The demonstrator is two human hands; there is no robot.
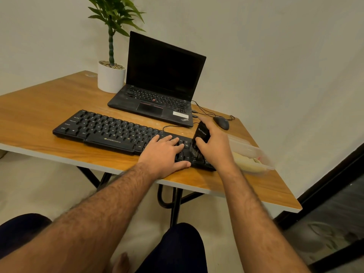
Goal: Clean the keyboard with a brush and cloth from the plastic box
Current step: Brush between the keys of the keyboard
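A black Zebronics keyboard (110, 131) lies slantwise across the wooden table (39, 107), its right end close to the table's near edge. The person's left hand (163, 152) lies flat on that right end, fingers straight and a little apart over the keys, the thumb stretched along the keyboard's front rim. The right hand (214, 142) grips a black brush (200, 139) by its body, thumb on the near side and fingers curled round the far side; the brush stands roughly upright with its dark bristles down on the keys at the keyboard's far right end, just beside the left fingertips. Just right of the right hand, near the table's right edge, sits a clear plastic box (254, 154) with a pale yellowish cloth (246, 163) inside, partly hidden by the wrist. Behind the keyboard, an open black laptop (161, 79) with a dark screen stands toward the table's far edge, and a white pot holding a green plant (111, 62) stands just left of it near the far corner. A black wired mouse (221, 122) rests right of the laptop, near the table's right corner, its cable looping back toward the laptop.
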